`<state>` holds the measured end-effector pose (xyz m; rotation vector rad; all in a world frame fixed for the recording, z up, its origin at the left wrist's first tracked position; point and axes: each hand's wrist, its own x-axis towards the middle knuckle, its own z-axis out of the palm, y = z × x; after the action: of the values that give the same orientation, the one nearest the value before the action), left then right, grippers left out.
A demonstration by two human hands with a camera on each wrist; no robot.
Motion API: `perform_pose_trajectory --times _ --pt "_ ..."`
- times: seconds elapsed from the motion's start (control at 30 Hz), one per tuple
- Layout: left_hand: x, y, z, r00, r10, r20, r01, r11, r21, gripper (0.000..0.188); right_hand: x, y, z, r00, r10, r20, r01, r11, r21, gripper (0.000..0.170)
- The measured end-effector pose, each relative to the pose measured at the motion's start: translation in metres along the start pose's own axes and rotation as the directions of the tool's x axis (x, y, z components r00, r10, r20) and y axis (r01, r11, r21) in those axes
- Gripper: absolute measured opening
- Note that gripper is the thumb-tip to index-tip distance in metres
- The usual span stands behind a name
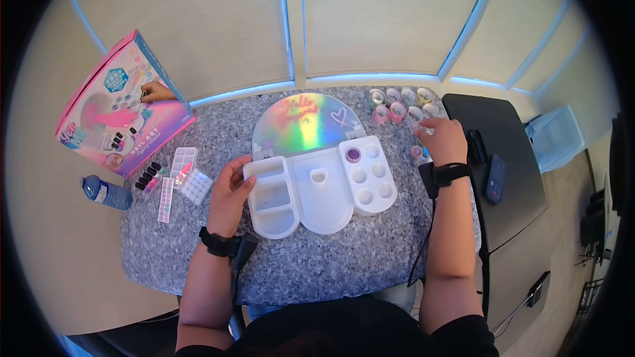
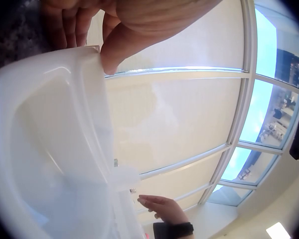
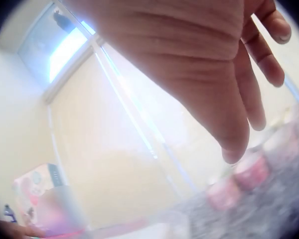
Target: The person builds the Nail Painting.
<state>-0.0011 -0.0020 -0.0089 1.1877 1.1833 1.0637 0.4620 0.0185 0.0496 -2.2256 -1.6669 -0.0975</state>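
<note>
A white compartment tray (image 1: 324, 208) lies on the table with a shiny rounded panel (image 1: 308, 122) behind it. My left hand (image 1: 228, 201) grips the tray's left side; in the left wrist view the left hand (image 2: 134, 25) has its thumb on the rim of the tray (image 2: 50, 144) and fingers outside it. A purple pot (image 1: 353, 154) sits in a round well on the tray's right part. My right hand (image 1: 444, 142) hovers by several small jars (image 1: 397, 111), fingers loosely extended. The right wrist view shows this right hand (image 3: 204, 74) above pink-looking jars (image 3: 251, 169), nothing visible between its fingers.
At the left stand a large colourful box (image 1: 126, 106) and a water bottle (image 1: 107, 193), near nail polish bottles (image 1: 152, 175), a sticker strip (image 1: 166, 199) and a case of white compartments (image 1: 196, 186). A dark table (image 1: 503, 158) with a phone (image 1: 496, 178) adjoins at the right.
</note>
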Motion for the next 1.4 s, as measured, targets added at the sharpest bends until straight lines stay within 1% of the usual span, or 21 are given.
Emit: perform_pose_trajectory --times 0.03,0.07,0.13,0.27,0.33,0.37,0.4,0.43,0.47,0.53,0.6,0.73,0.87,1.0,1.1,1.17,1.2,1.27,1.3,1.37,1.4 --pt "0.001 0.0 -0.001 1.0 0.001 -0.004 -0.001 1.0 -0.003 0.046 0.003 0.012 0.009 0.997 0.079 0.006 -0.079 0.995 -0.062 0.034" --pt "0.001 0.0 -0.001 1.0 0.003 -0.003 -0.003 1.0 -0.001 0.046 0.004 0.019 0.012 0.997 0.081 0.004 -0.08 0.995 -0.06 0.034" --pt "0.0 -0.002 -0.001 1.0 0.003 -0.012 -0.003 1.0 -0.017 0.047 0.005 0.028 0.018 0.975 0.181 0.13 -0.171 0.982 -0.085 0.034" --pt "-0.001 0.002 -0.001 1.0 -0.008 -0.002 0.008 1.0 -0.022 0.048 0.006 0.034 0.024 0.977 0.157 0.147 -0.16 0.987 0.014 0.034" --pt "0.0 0.003 -0.003 1.0 -0.01 0.001 0.01 1.0 -0.012 0.048 0.001 0.026 0.02 0.998 -0.012 0.057 -0.002 0.971 0.238 0.031" --pt "0.0 0.002 -0.003 1.0 -0.008 0.0 0.008 1.0 -0.01 0.048 -0.003 0.017 0.017 0.998 -0.013 0.056 -0.001 0.971 0.241 0.031" --pt "-0.001 0.001 -0.003 1.0 -0.005 0.002 0.005 1.0 -0.008 0.05 -0.009 0.004 0.013 0.982 -0.188 -0.02 0.186 0.934 0.305 0.03" --pt "-0.001 0.0 -0.003 1.0 0.0 0.004 0.0 1.0 -0.006 0.052 -0.015 -0.009 0.009 0.93 -0.351 -0.108 0.366 0.861 0.353 0.03" --pt "0.0 0.001 -0.003 1.0 0.002 0.003 -0.002 1.0 -0.003 0.052 -0.021 -0.022 0.003 0.93 -0.352 -0.111 0.367 0.86 0.355 0.03" --pt "0.0 0.001 -0.002 1.0 0.002 0.009 -0.002 1.0 0.016 0.053 -0.034 -0.044 -0.004 0.856 -0.502 -0.12 0.499 0.746 0.44 0.03" --pt "0.0 0.003 -0.002 1.0 -0.006 0.006 0.006 1.0 0.007 0.051 -0.039 -0.051 0.002 0.866 -0.482 -0.136 0.488 0.753 0.44 0.032" --pt "0.001 0.001 -0.004 1.0 0.018 0.01 -0.018 1.0 0.008 0.049 -0.038 -0.052 0.008 0.857 -0.509 -0.082 0.493 0.763 0.419 0.031" --pt "0.0 0.003 -0.003 1.0 0.004 0.006 -0.004 1.0 0.005 0.048 -0.039 -0.052 0.007 0.856 -0.516 -0.038 0.488 0.78 0.392 0.029" --pt "0.001 0.006 -0.002 1.0 0.0 0.006 0.0 1.0 0.016 0.048 -0.039 -0.05 0.01 0.851 -0.524 -0.035 0.5 0.787 0.363 0.03" --pt "0.001 0.003 -0.002 1.0 -0.006 0.005 0.006 1.0 0.021 0.048 -0.037 -0.041 0.011 0.84 -0.54 -0.055 0.52 0.772 0.366 0.032" --pt "0.002 0.002 -0.005 1.0 -0.002 0.007 0.001 1.0 0.031 0.048 -0.031 -0.023 0.007 0.857 -0.503 -0.107 0.495 0.75 0.439 0.031" --pt "0.002 0.001 -0.007 1.0 0.004 0.016 -0.005 1.0 0.024 0.048 -0.028 -0.012 0.004 0.859 -0.501 -0.104 0.492 0.753 0.437 0.031" --pt "0.002 0.001 -0.007 1.0 0.009 0.027 -0.009 1.0 0.014 0.049 -0.019 0.012 0.0 0.911 -0.412 0.021 0.395 0.885 0.248 0.031" --pt "0.002 0.002 -0.007 1.0 0.01 0.024 -0.011 1.0 0.018 0.049 -0.017 0.022 0.002 0.911 -0.411 0.022 0.394 0.885 0.247 0.031" --pt "0.002 0.002 -0.008 1.0 0.011 0.021 -0.012 1.0 0.025 0.049 -0.013 0.036 0.01 0.948 -0.28 0.149 0.259 0.955 0.143 0.03" --pt "0.002 0.002 -0.008 1.0 0.011 0.024 -0.011 1.0 0.019 0.049 -0.012 0.04 0.015 0.949 -0.278 0.149 0.257 0.955 0.144 0.03"
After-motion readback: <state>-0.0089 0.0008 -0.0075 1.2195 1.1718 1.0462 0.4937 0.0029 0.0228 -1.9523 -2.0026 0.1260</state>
